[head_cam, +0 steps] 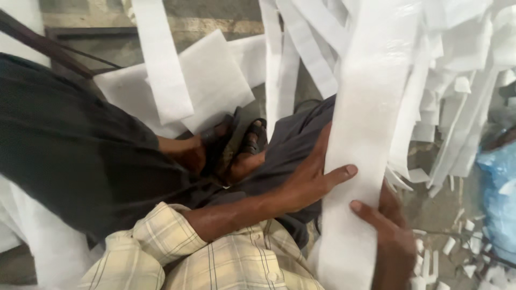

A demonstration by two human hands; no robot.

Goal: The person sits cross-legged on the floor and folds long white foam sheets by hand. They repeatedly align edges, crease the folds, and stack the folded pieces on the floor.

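A wide white strip of thin foam-like sheet (360,134) runs from the top of the view down past my lap. My left hand (309,174) comes in from a checked cream sleeve (177,252) and holds the strip's left edge, thumb lying across its face. My right hand (389,233) grips the right edge lower down, a fingertip pressed on the front. The strip is pinched between both hands. Its lower end is hidden by my shirt.
Many more white strips (457,80) hang and pile at the right and top. Flat white sheets (212,80) lie on the floor ahead. My feet in dark sandals (239,147) and dark trousers (70,150) fill the left. A blue plastic bag (500,188) sits far right; small white offcuts (457,252) litter the floor.
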